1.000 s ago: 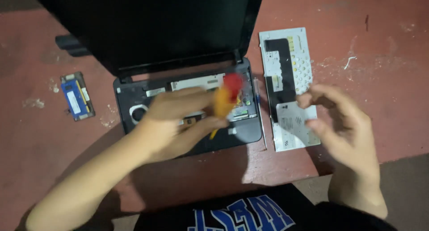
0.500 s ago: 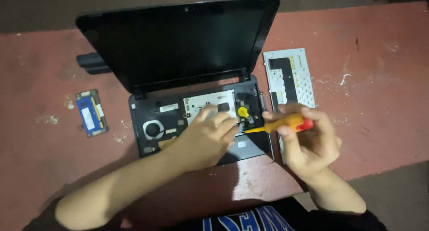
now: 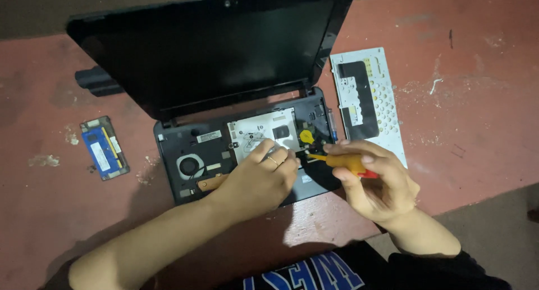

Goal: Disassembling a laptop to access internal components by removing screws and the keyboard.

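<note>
The right hand [image 3: 377, 184] is closed around the light, rigid orange screwdriver [image 3: 343, 163] by its handle, tip at the fragile open laptop base [image 3: 196, 147] on the desk [image 3: 483, 116], where the left hand [image 3: 259, 179] rests, fingers curled, seemingly holding nothing

Red table [image 3: 483, 127], opened laptop [image 3: 224, 149], detached keyboard [image 3: 368, 99], blue memory module [image 3: 104, 148], black battery [image 3: 98, 81]

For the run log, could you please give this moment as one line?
left hand: on opened laptop | right hand: holds orange screwdriver, tip at laptop | removed keyboard: right, face down
</note>
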